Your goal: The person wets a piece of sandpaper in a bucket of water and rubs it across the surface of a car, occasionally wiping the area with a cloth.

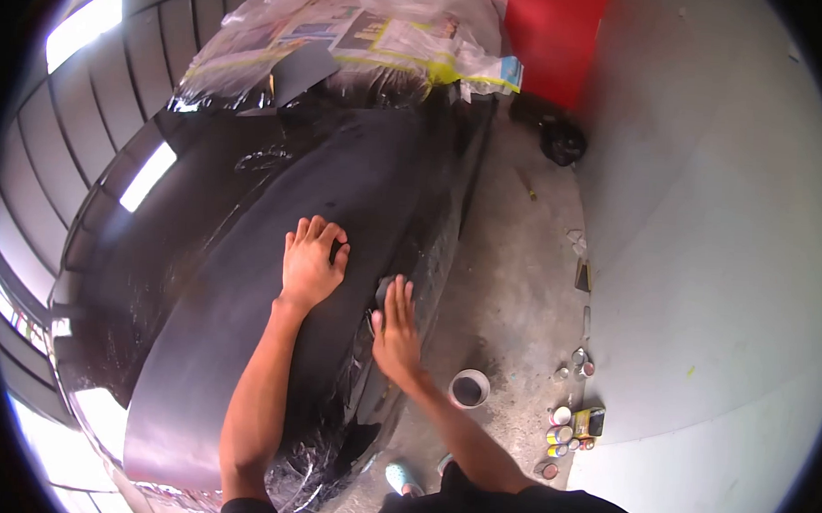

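Note:
A matte dark grey car panel (275, 214) lies under both my hands. My left hand (310, 269) rests on its upper surface, fingers bent over a small black thing (337, 250) that shows beside the thumb; most of it is hidden. Lower and to the right, my right hand (396, 334) presses along the panel's side edge. Its fingers lie close together over a dark pad (384, 292), partly covered by the hand. Wrinkled black plastic film (315, 459) covers the car body below the panel's edge.
Newspaper and clear plastic (365, 39) cover the car's far part, with a grey sheet (302, 72) on top. A bucket of dark liquid (468, 388) stands on the concrete floor. Several cans (559, 435) line the grey wall (704, 269). A black bag (561, 139) lies near a red panel (553, 43).

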Tool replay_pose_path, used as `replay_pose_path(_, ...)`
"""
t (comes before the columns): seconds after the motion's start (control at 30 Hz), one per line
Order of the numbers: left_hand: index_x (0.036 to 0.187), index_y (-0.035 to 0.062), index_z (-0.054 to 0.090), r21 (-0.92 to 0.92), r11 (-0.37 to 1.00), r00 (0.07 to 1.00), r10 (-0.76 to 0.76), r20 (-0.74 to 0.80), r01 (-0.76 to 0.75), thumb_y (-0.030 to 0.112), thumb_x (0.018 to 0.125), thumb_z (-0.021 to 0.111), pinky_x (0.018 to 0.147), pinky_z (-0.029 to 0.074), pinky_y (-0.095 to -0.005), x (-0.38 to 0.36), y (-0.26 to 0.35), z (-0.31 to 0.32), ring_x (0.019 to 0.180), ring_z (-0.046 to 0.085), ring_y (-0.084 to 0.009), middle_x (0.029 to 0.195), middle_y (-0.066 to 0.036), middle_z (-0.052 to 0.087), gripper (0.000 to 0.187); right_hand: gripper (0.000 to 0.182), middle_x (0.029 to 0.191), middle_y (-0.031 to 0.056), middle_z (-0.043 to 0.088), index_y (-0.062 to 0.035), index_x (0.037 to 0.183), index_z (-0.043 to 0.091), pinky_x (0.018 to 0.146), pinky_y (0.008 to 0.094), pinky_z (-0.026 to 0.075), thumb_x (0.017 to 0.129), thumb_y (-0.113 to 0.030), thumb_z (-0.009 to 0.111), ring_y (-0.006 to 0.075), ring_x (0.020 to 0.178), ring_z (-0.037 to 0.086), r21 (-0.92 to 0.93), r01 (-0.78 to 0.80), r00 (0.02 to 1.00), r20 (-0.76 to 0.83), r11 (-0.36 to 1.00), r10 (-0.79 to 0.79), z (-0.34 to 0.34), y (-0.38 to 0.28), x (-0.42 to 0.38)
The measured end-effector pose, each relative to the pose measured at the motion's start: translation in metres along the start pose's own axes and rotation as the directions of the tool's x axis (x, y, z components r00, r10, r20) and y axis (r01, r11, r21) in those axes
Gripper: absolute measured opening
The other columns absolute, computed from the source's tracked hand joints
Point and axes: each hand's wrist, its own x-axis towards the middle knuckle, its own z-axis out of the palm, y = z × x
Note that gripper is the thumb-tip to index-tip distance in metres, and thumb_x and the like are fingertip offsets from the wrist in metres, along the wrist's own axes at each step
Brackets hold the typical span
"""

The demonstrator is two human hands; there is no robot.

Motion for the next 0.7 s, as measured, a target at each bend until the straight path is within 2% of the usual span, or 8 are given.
replay_pose_path(0.1, 0.103, 0.0131, 0.07, 0.0, 1.0, 1.0, -0.004, 0.002, 0.004, 0.013, 0.09, 0.08, 0.092, 0.047, -0.0472, 0.001, 0.002, -0.001, 0.112, 0.062, -0.0302, 0.109, -0.005, 0.064, 0.016, 0.073, 0.183, 0.0269, 0.016, 0.0083, 0.173, 0.019, 0.136, 0.0612, 0.017, 0.118, -0.032, 0.044, 0.0429, 0.171, 0.014, -0.147, 0.018, 0.99, 0.142, 0.989, 0.003, -0.007, -0.008, -0.006)
replay_pose_path(0.2, 0.103, 0.0136, 0.07, 0.013, 1.0, 1.0, 0.0, -0.003, 0.0, 0.013, 0.09, 0.079, 0.09, 0.048, -0.0485, 0.003, 0.0, 0.004, 0.111, 0.062, -0.0308, 0.108, -0.005, 0.064, 0.016, 0.073, 0.183, 0.0279, 0.015, 0.0102, 0.172, 0.019, 0.137, 0.0612, 0.011, 0.12, -0.039, 0.034, 0.0424, 0.171, 0.011, -0.142, -0.053, 0.978, 0.194, 0.989, 0.08, -0.014, 0.011, 0.048)
replay_pose_path(0.33, 0.103, 0.0129, 0.069, 0.043, 0.999, 1.0, -0.011, 0.012, 0.01, 0.013, 0.091, 0.079, 0.089, 0.048, -0.0483, 0.002, 0.003, 0.001, 0.109, 0.062, -0.0306, 0.107, -0.005, 0.065, 0.015, 0.073, 0.183, 0.0274, 0.014, 0.011, 0.172, 0.018, 0.138, 0.0597, 0.011, 0.12, -0.038, 0.034, 0.0414, 0.172, 0.009, -0.021, -0.152, 0.973, 0.171, 0.988, 0.153, -0.013, 0.002, 0.045)
replay_pose_path(0.4, 0.103, 0.0129, 0.069, 0.054, 0.999, 1.0, -0.002, 0.008, 0.002, 0.013, 0.091, 0.079, 0.089, 0.048, -0.0481, 0.004, 0.002, 0.003, 0.109, 0.062, -0.0304, 0.107, -0.005, 0.065, 0.015, 0.075, 0.183, 0.0292, 0.014, 0.0131, 0.171, 0.019, 0.138, 0.0602, 0.01, 0.121, -0.041, 0.03, 0.0424, 0.171, 0.009, -0.002, -0.053, 0.978, 0.203, 0.999, 0.052, -0.017, -0.023, -0.005)
replay_pose_path(0.5, 0.103, 0.012, 0.07, 0.036, 0.999, 1.0, -0.006, 0.005, 0.006, 0.011, 0.091, 0.078, 0.089, 0.047, -0.0471, 0.005, 0.002, 0.004, 0.108, 0.062, -0.0308, 0.106, -0.005, 0.065, 0.014, 0.074, 0.183, 0.0283, 0.015, 0.0127, 0.171, 0.021, 0.138, 0.0584, 0.01, 0.12, -0.041, 0.029, 0.0415, 0.172, 0.01, -0.056, 0.024, 0.978, 0.21, 0.998, -0.012, -0.018, -0.011, -0.001)
replay_pose_path(0.53, 0.103, 0.0121, 0.07, 0.037, 0.999, 1.0, 0.003, 0.001, -0.003, 0.011, 0.091, 0.078, 0.089, 0.047, -0.047, 0.006, 0.001, 0.003, 0.108, 0.062, -0.0308, 0.106, -0.005, 0.065, 0.014, 0.074, 0.185, 0.0245, 0.012, 0.0096, 0.173, 0.018, 0.138, 0.0567, 0.011, 0.119, -0.039, 0.036, 0.0388, 0.172, 0.011, -0.165, -0.001, 0.973, 0.229, 0.986, 0.04, -0.024, -0.004, 0.025)
replay_pose_path(0.6, 0.102, 0.0122, 0.07, 0.03, 1.0, 1.0, 0.008, -0.005, -0.008, 0.011, 0.092, 0.078, 0.089, 0.047, -0.0469, 0.003, 0.003, 0.003, 0.108, 0.062, -0.031, 0.106, -0.005, 0.065, 0.014, 0.073, 0.184, 0.0243, 0.014, 0.0096, 0.172, 0.021, 0.138, 0.0567, 0.012, 0.12, -0.04, 0.034, 0.0393, 0.172, 0.011, -0.149, -0.125, 0.97, 0.189, 0.981, 0.152, -0.017, 0.031, 0.073)
replay_pose_path(0.7, 0.102, 0.0118, 0.07, 0.044, 0.999, 1.0, -0.004, 0.0, 0.004, 0.011, 0.092, 0.078, 0.089, 0.047, -0.0465, 0.002, 0.006, 0.003, 0.109, 0.062, -0.031, 0.107, -0.005, 0.065, 0.013, 0.073, 0.184, 0.024, 0.015, 0.0091, 0.172, 0.023, 0.138, 0.0565, 0.013, 0.121, -0.042, 0.03, 0.0387, 0.172, 0.011, -0.067, -0.212, 0.97, 0.108, 0.975, 0.218, -0.006, 0.023, 0.069)
